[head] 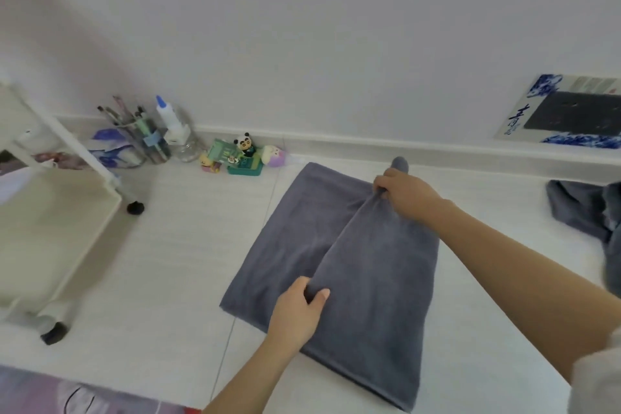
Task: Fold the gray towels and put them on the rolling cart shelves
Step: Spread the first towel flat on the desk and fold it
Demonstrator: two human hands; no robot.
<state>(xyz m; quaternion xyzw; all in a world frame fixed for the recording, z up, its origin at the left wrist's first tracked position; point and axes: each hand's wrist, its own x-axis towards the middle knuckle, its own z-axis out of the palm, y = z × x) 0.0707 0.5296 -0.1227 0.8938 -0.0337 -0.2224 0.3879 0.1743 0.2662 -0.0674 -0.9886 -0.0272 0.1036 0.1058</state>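
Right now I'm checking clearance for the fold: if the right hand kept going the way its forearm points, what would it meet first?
Probably the baseboard and wall behind the gray towel; the right hand heads up-left, with only floor between. Depth is unclear.

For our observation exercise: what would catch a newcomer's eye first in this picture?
First the gray towel spread on the pale floor at centre, with the left hand pinching its near edge and the right hand gripping its far edge. Next the white rolling cart at left, then a rumpled gray towel pile at right.
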